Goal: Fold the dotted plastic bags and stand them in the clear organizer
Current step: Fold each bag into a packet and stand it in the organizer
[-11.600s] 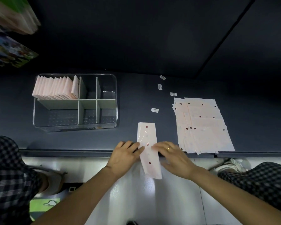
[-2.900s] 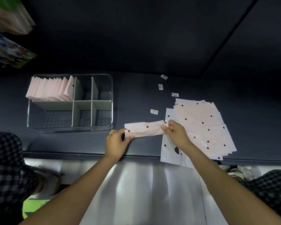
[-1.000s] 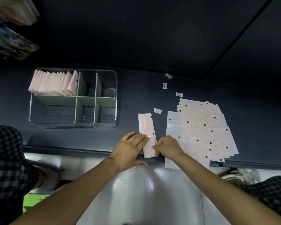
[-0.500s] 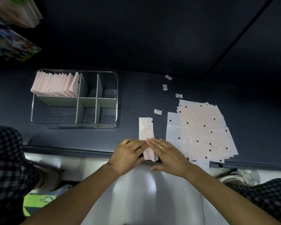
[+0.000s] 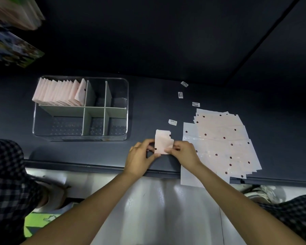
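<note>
A pink dotted bag (image 5: 162, 143), folded into a short rectangle, lies near the front edge of the dark table. My left hand (image 5: 140, 159) pinches its left side and my right hand (image 5: 185, 152) pinches its right side. To the right lies a flat pile of unfolded dotted bags (image 5: 223, 142). The clear organizer (image 5: 60, 135) stands at the left; several folded bags (image 5: 58, 93) stand upright in its back left compartment.
Three small white labels (image 5: 180, 94) and a fourth (image 5: 172, 122) lie loose behind the bags. The table's front edge (image 5: 87, 167) runs just below my hands, and one sheet overhangs it. Checked trouser legs sit at both lower corners. Books lean at the top left.
The long folded strip is now doubled over into a short rectangle. Both hands moved from pressing its near end to pinching its sides.
</note>
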Demonstrator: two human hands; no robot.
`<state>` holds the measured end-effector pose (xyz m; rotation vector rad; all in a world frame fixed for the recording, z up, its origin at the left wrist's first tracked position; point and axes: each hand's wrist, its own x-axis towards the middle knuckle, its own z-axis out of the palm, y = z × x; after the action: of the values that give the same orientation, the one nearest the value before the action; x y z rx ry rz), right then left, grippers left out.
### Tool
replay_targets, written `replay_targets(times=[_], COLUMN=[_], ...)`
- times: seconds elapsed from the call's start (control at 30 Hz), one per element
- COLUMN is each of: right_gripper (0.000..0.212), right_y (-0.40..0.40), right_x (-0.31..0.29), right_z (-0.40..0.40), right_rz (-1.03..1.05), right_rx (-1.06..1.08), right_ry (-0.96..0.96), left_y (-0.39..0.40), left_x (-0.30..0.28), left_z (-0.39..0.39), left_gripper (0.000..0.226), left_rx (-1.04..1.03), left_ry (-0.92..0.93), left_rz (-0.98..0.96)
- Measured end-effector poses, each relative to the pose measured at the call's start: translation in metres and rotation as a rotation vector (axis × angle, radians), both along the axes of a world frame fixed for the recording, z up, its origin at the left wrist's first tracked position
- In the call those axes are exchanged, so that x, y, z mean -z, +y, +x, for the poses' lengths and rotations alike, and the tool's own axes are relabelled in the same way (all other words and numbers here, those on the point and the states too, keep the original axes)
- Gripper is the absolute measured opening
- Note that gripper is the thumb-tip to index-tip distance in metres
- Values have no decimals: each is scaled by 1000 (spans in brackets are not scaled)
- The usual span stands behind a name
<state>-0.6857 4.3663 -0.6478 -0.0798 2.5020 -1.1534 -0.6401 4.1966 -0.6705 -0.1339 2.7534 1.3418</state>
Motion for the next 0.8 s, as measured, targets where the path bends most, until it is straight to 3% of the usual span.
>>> replay_targets(times=[0.1,0.17,0.3,0.4,0.47,0.53,0.63,0.7,0.8], right_gripper=[36,43,53,51,51,54,56,53,42], right_y=[-7,-9,-13,-15,-16,-17,-18,-20,-21], right_x=[0,-1,-1,0,2,3,3,1,2], right_z=[-11,-16,-19,-21,-23,-24,-29,-29,-24], right_rz=[89,151,211,240,231,247,292,293,266], right_rx=[77,106,157,183,214,225,222,225,374], right_ry=[-65,-110,-155,-170,-186,-187,-190,-200,-19], left_y=[7,10,17,22,26,29,31,26,21], left_x=[0,-2,-8,-12,-16,-11,0,5,8], left_z=[-8,-13,-20,-14,-3,8,20,22,21], left_gripper=[22,11,12,20,20,31,73,84,94], left_rx=[-143,-188,-198,-132,43,234,457,516,557], left_ry=[-75,-122,-155,-35,156,316,134,-21,-23], left_rz=[72,41,-66,-240,-334,-443,-659,-674,-705])
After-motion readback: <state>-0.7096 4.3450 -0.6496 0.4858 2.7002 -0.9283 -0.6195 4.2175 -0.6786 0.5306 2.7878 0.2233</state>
